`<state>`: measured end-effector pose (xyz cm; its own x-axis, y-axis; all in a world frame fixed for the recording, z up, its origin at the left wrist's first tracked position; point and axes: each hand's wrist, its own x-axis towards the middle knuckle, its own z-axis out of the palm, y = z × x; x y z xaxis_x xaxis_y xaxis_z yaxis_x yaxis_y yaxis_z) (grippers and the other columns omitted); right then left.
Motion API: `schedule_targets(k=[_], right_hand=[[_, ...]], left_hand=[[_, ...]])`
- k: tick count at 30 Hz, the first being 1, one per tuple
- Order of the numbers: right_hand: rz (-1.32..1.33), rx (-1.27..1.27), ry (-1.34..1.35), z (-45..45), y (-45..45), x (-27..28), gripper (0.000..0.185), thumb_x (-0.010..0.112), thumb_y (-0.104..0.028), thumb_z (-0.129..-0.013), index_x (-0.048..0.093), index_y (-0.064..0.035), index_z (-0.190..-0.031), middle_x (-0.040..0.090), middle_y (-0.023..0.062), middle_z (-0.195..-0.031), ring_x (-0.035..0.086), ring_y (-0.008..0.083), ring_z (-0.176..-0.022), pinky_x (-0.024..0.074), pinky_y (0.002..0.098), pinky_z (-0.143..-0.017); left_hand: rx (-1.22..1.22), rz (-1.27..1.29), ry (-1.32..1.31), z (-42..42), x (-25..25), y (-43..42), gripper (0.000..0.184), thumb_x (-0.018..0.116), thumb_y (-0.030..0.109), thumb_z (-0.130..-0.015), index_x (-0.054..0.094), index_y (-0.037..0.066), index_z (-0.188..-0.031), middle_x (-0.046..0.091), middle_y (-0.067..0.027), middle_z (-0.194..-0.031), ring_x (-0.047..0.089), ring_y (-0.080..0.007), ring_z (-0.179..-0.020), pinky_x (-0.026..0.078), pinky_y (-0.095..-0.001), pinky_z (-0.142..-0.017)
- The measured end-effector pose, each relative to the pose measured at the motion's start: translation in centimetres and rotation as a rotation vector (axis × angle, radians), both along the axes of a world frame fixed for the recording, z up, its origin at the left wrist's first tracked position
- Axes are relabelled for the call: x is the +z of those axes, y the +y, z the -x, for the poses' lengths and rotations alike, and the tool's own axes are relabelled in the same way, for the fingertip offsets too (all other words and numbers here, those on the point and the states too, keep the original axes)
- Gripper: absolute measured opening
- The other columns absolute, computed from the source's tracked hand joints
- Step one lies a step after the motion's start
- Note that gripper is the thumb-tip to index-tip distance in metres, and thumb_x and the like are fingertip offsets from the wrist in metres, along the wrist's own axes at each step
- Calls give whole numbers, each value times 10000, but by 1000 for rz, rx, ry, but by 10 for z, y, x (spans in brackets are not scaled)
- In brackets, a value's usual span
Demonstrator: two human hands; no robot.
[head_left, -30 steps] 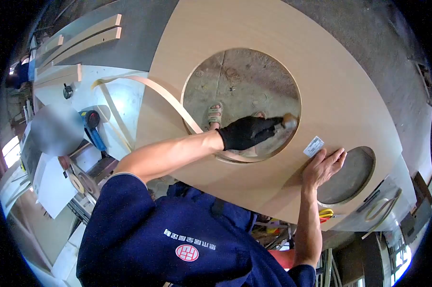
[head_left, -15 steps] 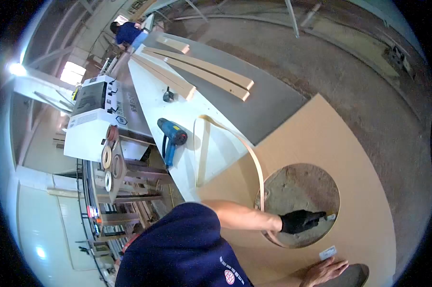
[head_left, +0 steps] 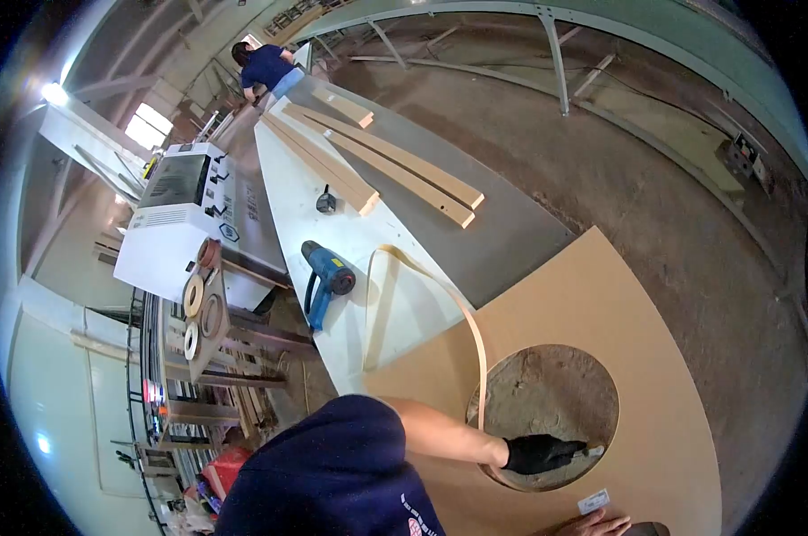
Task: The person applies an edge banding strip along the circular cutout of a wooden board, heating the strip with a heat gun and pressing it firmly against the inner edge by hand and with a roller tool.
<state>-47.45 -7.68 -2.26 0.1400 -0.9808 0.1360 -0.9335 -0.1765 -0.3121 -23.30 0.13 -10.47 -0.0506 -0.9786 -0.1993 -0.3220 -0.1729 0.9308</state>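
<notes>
Gloved left fingers grasp what is probably a small tool at the right rim of the panel's large round opening; below that opening, the right hand rests open on the panel. A pale strip loops up-left from the opening across a white table. Farther up-left are a blue heat gun, a white machine and a person.

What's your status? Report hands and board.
Left hand, gloved, over board's big hole, gripping small object. Bare right hand on board. Loose strip across hole's rim.
</notes>
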Motion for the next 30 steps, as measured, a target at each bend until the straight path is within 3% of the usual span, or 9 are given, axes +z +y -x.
schedule_targets(k=[11, 16, 19, 22, 24, 25, 28, 29, 30], right_hand=[[-41, 2, 12, -1, 1, 2, 802, 516, -470, -1039, 319, 132, -1529, 331, 397, -1543, 355, 529, -1419, 331, 579, -1178], [-41, 7, 16, 3, 2, 0, 804, 530, -461, -1033, 314, 131, -1533, 326, 398, -1544, 355, 531, -1419, 331, 581, -1179], [-69, -22, 27, 4, 3, -2, 806, 543, -457, -1029, 314, 130, -1533, 319, 397, -1548, 352, 532, -1420, 332, 586, -1177], [-54, -22, 22, 9, 2, -5, 813, 545, -468, -1030, 315, 128, -1533, 315, 396, -1549, 347, 534, -1422, 337, 587, -1174], [-42, -14, 28, 8, 4, -5, 815, 537, -479, -1034, 318, 128, -1532, 318, 396, -1546, 347, 533, -1422, 341, 585, -1172], [-38, -8, 29, 8, 4, -5, 816, 533, -485, -1036, 320, 128, -1531, 320, 396, -1544, 347, 533, -1422, 343, 585, -1171], [-27, 4, 11, 7, 2, -5, 820, 513, -506, -1042, 324, 126, -1529, 326, 392, -1542, 353, 528, -1419, 349, 580, -1170], [-34, -2, 13, 6, 2, -3, 821, 506, -510, -1044, 326, 130, -1526, 330, 392, -1540, 354, 527, -1419, 351, 580, -1169], [-42, -7, 15, 3, 3, -2, 822, 498, -514, -1046, 328, 133, -1523, 333, 392, -1538, 355, 526, -1418, 353, 579, -1168]], left_hand=[[-14, -39, -83, 2, 1, 3, 482, 522, 287, -1051, 485, 113, -1499, 672, -276, -1130, 661, -453, -965, 522, -471, -863], [43, 120, 28, 4, -14, 10, 458, 508, 247, -1060, 490, 106, -1495, 678, -235, -1201, 671, -410, -1017, 530, -463, -871], [-113, 302, -179, 8, -40, 25, 474, 503, 217, -1054, 467, 96, -1511, 662, -233, -1251, 673, -369, -1052, 535, -457, -887], [-2, 278, -128, 5, -32, 10, 506, 531, 204, -1031, 450, 112, -1521, 670, -240, -1186, 676, -358, -1011, 547, -440, -840], [-37, 26, -211, -6, 3, -9, 502, 516, 216, -1037, 450, 109, -1524, 682, -218, -1161, 676, -343, -1011, 545, -416, -836], [-135, 46, -167, -2, -13, 0, 501, 517, 153, -1020, 466, 48, -1508, 592, -200, -1354, 593, -325, -1197, 481, -392, -988], [-348, 102, -338, 28, -94, 33, 528, 570, 198, -1010, 464, 60, -1508, 689, -221, -1123, 695, -335, -955, 552, -430, -798], [-197, 333, -355, 23, -80, 33, 509, 545, 203, -1021, 468, 77, -1509, 690, -213, -1127, 692, -343, -962, 550, -434, -806], [-101, 314, -275, 18, -59, 26, 499, 525, 210, -1031, 466, 99, -1514, 689, -209, -1142, 690, -355, -969, 548, -443, -812]])
